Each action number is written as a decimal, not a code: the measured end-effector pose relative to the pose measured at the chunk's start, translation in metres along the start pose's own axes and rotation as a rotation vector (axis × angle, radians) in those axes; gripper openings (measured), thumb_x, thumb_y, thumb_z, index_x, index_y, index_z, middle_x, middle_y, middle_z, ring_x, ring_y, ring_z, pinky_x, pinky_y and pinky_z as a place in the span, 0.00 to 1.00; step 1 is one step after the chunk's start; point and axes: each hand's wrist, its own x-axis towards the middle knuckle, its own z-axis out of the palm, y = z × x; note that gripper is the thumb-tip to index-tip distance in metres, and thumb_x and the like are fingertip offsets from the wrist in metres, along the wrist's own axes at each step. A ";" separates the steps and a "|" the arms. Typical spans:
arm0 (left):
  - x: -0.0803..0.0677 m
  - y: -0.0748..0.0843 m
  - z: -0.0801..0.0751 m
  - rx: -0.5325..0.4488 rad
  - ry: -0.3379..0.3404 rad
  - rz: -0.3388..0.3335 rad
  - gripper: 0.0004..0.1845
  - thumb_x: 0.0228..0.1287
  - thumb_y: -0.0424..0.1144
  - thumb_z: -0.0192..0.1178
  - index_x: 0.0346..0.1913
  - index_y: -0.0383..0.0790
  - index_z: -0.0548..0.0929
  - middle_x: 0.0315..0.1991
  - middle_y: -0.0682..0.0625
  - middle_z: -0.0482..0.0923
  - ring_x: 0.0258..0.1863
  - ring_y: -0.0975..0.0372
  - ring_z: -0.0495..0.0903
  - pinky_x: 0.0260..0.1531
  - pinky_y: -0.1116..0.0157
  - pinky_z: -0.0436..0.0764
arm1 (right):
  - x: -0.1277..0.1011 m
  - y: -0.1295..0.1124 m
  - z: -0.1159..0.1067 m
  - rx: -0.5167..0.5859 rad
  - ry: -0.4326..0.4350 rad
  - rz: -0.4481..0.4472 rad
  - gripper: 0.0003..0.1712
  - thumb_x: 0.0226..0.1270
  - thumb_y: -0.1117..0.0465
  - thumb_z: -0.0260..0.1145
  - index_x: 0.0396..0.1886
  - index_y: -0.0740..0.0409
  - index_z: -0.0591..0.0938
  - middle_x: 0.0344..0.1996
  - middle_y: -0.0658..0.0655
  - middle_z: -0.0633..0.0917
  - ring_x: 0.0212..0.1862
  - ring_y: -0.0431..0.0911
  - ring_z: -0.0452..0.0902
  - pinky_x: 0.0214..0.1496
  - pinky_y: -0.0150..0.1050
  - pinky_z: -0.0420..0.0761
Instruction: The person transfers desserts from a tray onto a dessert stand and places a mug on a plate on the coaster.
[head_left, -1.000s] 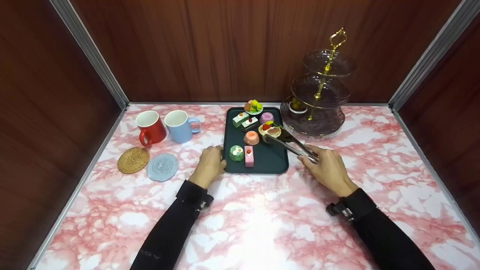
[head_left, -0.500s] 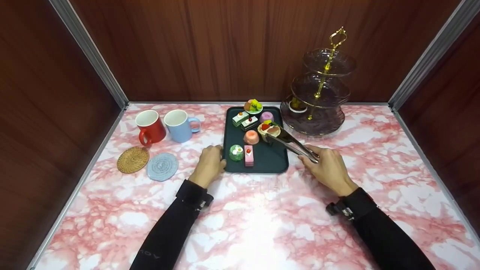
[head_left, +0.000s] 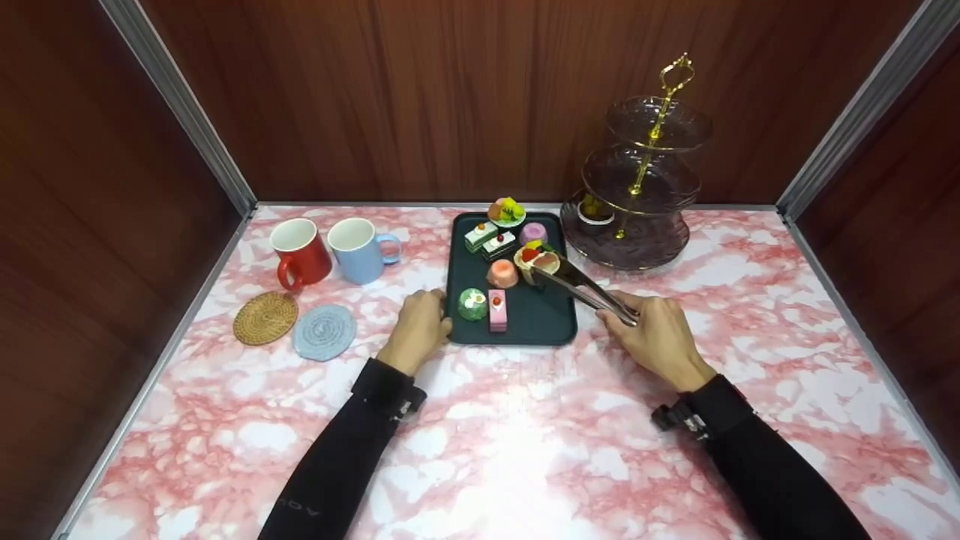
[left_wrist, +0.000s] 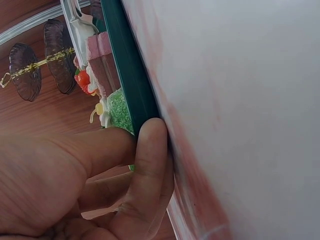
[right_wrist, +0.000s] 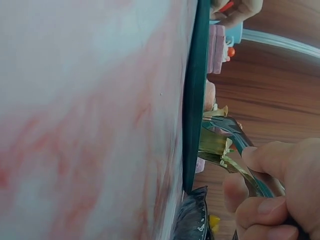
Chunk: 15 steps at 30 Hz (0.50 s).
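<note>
In the head view my left hand [head_left: 416, 330] grips the near left edge of a dark green tray [head_left: 538, 319], thumb and fingers at its rim. My right hand [head_left: 660, 337] holds metal tongs [head_left: 604, 298], their tips on either side of a fruit tart [head_left: 538, 264] on the tray. The right wrist view shows the tart [right_wrist: 212, 142] low over the tray between the tong arms. Around it sit an orange pudding [head_left: 502, 274], a purple one [head_left: 534, 232], a pink cake slice [head_left: 497, 311], a green domed cake [head_left: 472, 304], and two small layered cake slices [head_left: 498, 245].
A three-tier glass stand [head_left: 637, 180] with a gold handle is behind right, a small fruit tart [head_left: 595, 211] on its bottom plate. Another fruit tart [head_left: 508, 213] sits at the tray's far edge. Red [head_left: 301, 253] and blue mugs [head_left: 358, 253] and two round coasters [head_left: 325, 332] lie left.
The tong tips have drawn slightly closer around the tart, which has shifted a touch to the left. Both hands and the tray stay nearly where they were.
</note>
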 end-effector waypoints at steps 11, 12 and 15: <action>0.001 0.000 0.000 0.014 -0.013 -0.008 0.17 0.52 0.35 0.62 0.47 0.36 0.80 0.33 0.45 0.75 0.39 0.51 0.77 0.43 0.57 0.77 | 0.001 0.000 -0.007 0.023 0.031 0.001 0.24 0.54 0.45 0.68 0.49 0.48 0.83 0.20 0.43 0.85 0.15 0.36 0.70 0.17 0.32 0.67; 0.001 0.000 0.000 0.013 -0.014 -0.008 0.17 0.52 0.35 0.62 0.47 0.36 0.80 0.33 0.45 0.75 0.39 0.51 0.77 0.43 0.57 0.77 | 0.001 0.001 -0.007 0.024 0.033 0.003 0.24 0.54 0.44 0.68 0.49 0.48 0.83 0.21 0.44 0.85 0.15 0.36 0.71 0.16 0.32 0.67; 0.001 0.000 0.000 0.013 -0.013 -0.004 0.16 0.52 0.35 0.62 0.46 0.36 0.80 0.33 0.45 0.75 0.39 0.52 0.76 0.43 0.58 0.77 | 0.001 0.002 -0.010 0.027 0.044 -0.001 0.23 0.53 0.44 0.68 0.49 0.47 0.83 0.21 0.44 0.85 0.17 0.36 0.73 0.18 0.32 0.68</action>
